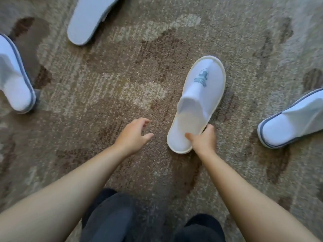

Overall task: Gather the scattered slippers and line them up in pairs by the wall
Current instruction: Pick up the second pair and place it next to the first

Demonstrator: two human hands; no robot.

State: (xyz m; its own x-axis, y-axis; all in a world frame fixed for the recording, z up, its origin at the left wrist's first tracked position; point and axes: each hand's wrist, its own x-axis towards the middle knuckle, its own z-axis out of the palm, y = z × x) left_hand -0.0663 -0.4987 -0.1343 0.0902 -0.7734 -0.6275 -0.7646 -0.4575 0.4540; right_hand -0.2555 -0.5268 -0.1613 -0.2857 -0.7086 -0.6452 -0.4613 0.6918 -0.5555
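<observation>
Dark trouser legs (108,217) stand nearest, on the patterned carpet (122,70). Just beyond them the right hand (203,138) pinches the heel of a cream-trimmed slipper (197,102), thumb on the insole, fingers curled under the rim. The left hand (133,135) hovers beside it, fingers loosely spread, holding nothing. A grey-trimmed slipper (290,123) lies at the right, another (15,77) at the left, and an overturned slipper (87,20) lies farthest.
</observation>
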